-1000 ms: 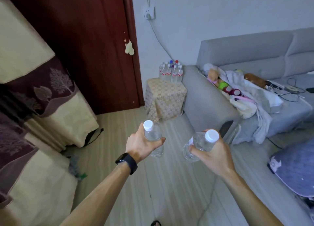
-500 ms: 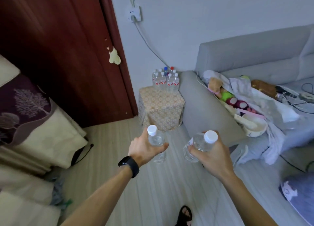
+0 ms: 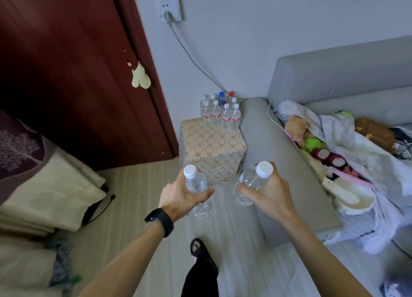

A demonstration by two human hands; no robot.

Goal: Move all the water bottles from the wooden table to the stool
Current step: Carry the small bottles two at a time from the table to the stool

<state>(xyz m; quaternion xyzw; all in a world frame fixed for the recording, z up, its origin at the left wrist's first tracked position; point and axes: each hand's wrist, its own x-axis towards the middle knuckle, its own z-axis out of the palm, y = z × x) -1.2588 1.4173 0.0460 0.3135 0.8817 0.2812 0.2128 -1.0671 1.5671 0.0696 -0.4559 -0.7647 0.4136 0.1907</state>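
stool (image 3: 211,150) front free, bottles (image 3: 219,113) crowding its back, sofa arm (image 3: 269,145) beside

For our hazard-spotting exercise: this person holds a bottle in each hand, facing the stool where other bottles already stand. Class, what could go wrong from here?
1. On the stool, the standing bottles are packed upright at its far edge; setting another beside them could topple several.
2. The left hand grips the left bottle, the right hand the right bottle: no hand is free to steady a wobble.
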